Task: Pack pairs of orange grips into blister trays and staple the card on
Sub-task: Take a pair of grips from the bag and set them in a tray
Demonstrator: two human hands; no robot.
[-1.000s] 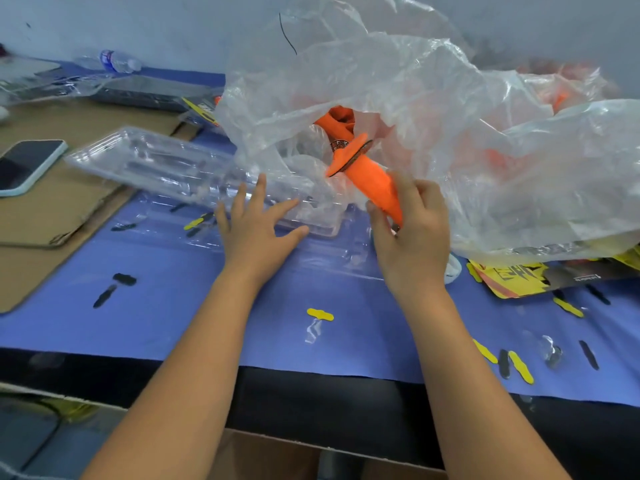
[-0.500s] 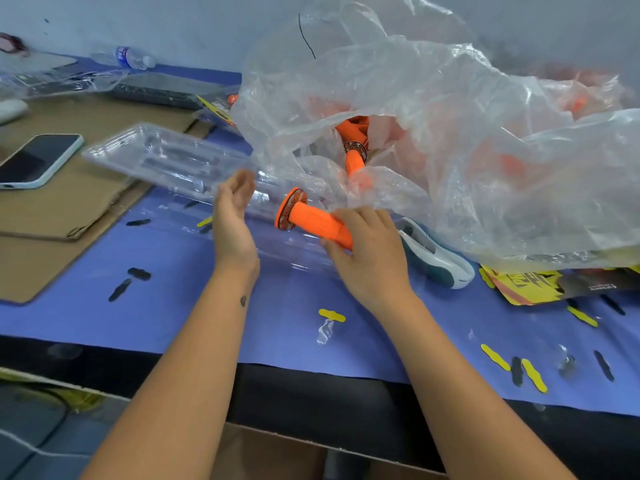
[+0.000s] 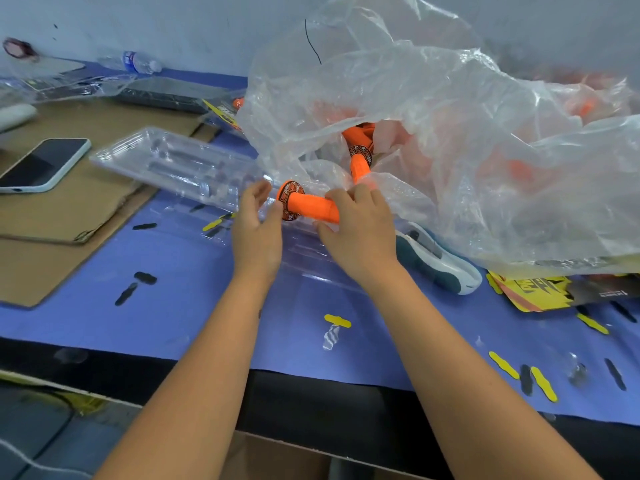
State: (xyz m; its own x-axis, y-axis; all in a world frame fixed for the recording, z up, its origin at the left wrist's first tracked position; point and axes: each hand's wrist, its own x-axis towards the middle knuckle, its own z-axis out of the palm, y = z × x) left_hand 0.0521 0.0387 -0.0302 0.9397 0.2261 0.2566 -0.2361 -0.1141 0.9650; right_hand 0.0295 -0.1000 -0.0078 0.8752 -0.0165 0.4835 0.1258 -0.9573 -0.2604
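Observation:
My right hand [image 3: 360, 230] grips an orange grip [image 3: 308, 206] and holds it lying sideways, its flanged end pointing left. My left hand [image 3: 255, 230] is beside that flange with relaxed fingers, touching the end of a clear blister tray [image 3: 166, 164] that slants off to the upper left. A second orange grip [image 3: 360, 157] pokes out of the big clear plastic bag [image 3: 433, 140], which holds more orange grips blurred behind the film. Another clear tray [image 3: 311, 258] lies flat under my hands on the blue mat.
A stapler [image 3: 438, 261] lies right of my right hand, under the bag's edge. Yellow-black cards [image 3: 540, 292] sit at the right. A phone [image 3: 43, 164] rests on brown cardboard [image 3: 69, 216] at the left. Punched yellow and black scraps [image 3: 337, 320] dot the mat. A water bottle [image 3: 138, 62] lies at the back.
My right hand pulled the orange grip out of the bag and brought it down and left over the tray. My left hand turned from lying flat to standing by the grip's flange.

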